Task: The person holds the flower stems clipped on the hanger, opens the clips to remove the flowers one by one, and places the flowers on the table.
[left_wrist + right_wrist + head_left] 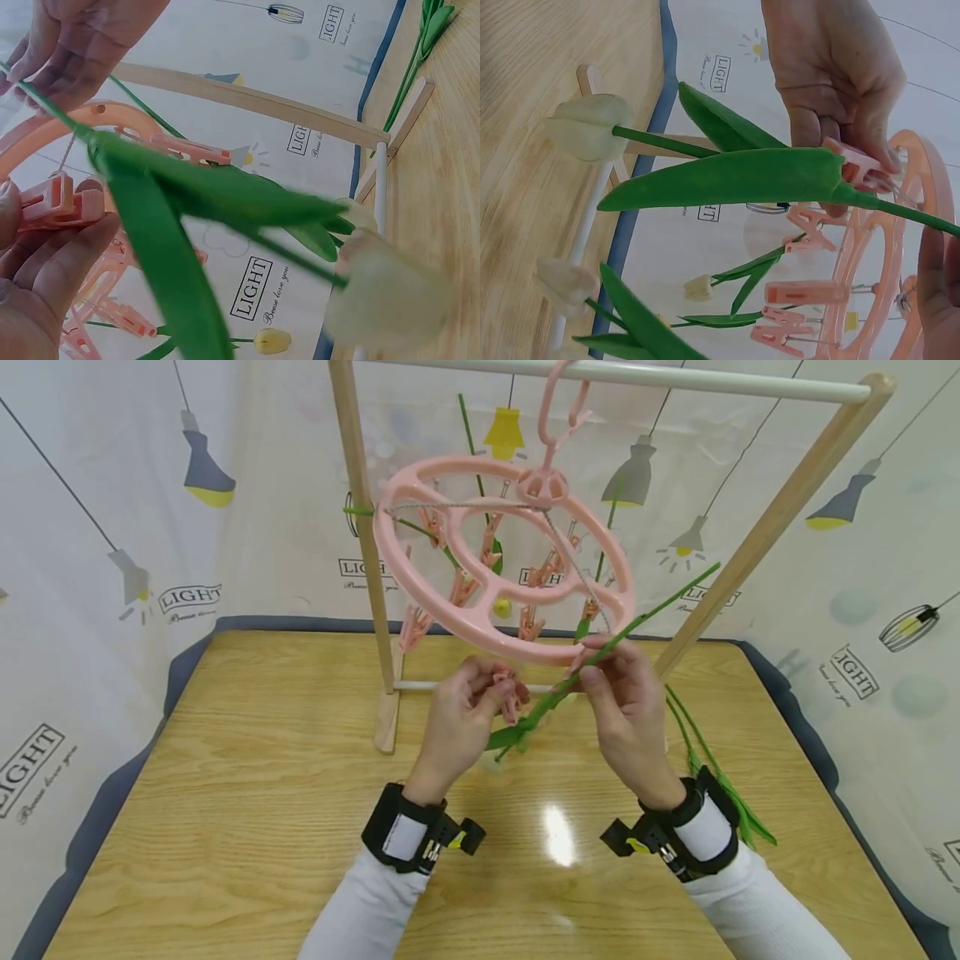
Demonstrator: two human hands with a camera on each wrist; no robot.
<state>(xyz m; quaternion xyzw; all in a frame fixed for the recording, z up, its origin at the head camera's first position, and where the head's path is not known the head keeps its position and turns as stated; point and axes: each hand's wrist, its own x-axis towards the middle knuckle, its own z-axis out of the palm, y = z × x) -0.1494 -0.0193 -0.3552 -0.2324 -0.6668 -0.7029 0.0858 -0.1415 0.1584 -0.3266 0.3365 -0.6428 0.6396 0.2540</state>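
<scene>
Between the hands, a white tulip (735, 180) is slanted, bloom end towards 8 o'clock. Its stem is pinched by the right hand (630, 718); a pink clip (51, 201) is gripped by the left hand (461, 718). Near 12 o'clock, a pink round hanger (525, 649) is suspended above the table (300, 827).

Long white fabric sleeves (367, 906), meeting broad black fabric wristbands (378, 822). Each band: pale rectangular patch (403, 837), small angular black block (472, 837) thumb-side, yellow mark (457, 840), short silvery fittings (431, 853).
</scene>
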